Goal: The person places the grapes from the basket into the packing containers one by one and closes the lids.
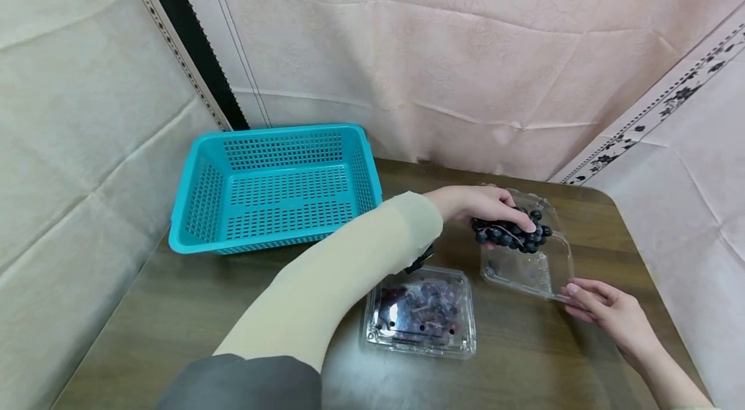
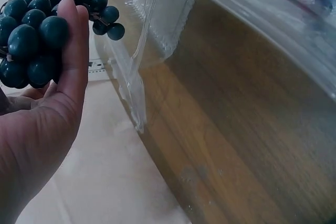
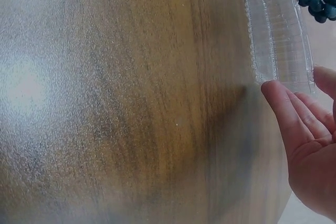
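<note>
My left hand (image 1: 478, 202) grips a bunch of dark grapes (image 1: 512, 233) over an open clear plastic box (image 1: 518, 268) on the right of the table. In the left wrist view the dark grapes (image 2: 32, 38) fill the hand, with the thumb against their side and a few berries hanging past the fingertips. At the box's near right corner my right hand (image 1: 611, 310) pinches the rim between thumb and fingers. The right wrist view shows that clear box (image 3: 281, 35) at the fingertips, with the grapes beyond its far wall.
A closed clear box (image 1: 421, 313) of reddish-purple grapes lies at the front middle of the table. Behind my left sleeve stands a turquoise perforated basket (image 1: 273, 238) at the back left. Pale cloth (image 1: 465, 41) hangs along the table's back edge.
</note>
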{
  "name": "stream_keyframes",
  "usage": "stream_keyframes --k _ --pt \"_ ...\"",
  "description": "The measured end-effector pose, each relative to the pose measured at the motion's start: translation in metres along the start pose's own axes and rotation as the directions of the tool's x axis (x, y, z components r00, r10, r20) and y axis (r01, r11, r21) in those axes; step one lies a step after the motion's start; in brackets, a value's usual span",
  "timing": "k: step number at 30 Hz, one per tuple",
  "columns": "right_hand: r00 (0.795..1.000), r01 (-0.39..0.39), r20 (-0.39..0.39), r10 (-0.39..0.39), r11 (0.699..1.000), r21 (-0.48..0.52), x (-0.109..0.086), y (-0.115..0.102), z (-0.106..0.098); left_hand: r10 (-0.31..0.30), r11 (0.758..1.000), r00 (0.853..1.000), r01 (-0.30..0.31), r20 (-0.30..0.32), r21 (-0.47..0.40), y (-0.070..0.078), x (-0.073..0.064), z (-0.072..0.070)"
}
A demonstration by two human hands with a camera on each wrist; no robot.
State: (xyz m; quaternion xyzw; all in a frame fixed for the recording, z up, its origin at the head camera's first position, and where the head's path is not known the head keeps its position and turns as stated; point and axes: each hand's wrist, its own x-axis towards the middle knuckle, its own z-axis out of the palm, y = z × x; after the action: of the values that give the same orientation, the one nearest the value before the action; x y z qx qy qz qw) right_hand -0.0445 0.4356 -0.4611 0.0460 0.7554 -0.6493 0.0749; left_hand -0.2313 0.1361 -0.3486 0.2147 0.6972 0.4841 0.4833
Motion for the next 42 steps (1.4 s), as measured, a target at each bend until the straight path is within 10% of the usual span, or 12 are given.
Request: stream_keyframes --k 34,38,42 --pt "1.000 0.019 -0.018 -0.020 0.997 -0.076 0.000 -0.002 0.004 -0.019 0.942 0.985 0.076 -0.174 0.326 -0.009 0.050 0.046" --pt "0.999 0.032 -0.008 -0.033 0.997 -0.065 -0.001 -0.002 0.004 -0.017 0.897 0.980 0.102 -0.197 0.431 -0.008 0.058 0.051" --pt "0.999 0.035 -0.007 -0.036 0.997 -0.063 -0.001 -0.001 0.005 0.023 0.802 0.975 0.114 -0.222 0.587 -0.007 0.063 0.058"
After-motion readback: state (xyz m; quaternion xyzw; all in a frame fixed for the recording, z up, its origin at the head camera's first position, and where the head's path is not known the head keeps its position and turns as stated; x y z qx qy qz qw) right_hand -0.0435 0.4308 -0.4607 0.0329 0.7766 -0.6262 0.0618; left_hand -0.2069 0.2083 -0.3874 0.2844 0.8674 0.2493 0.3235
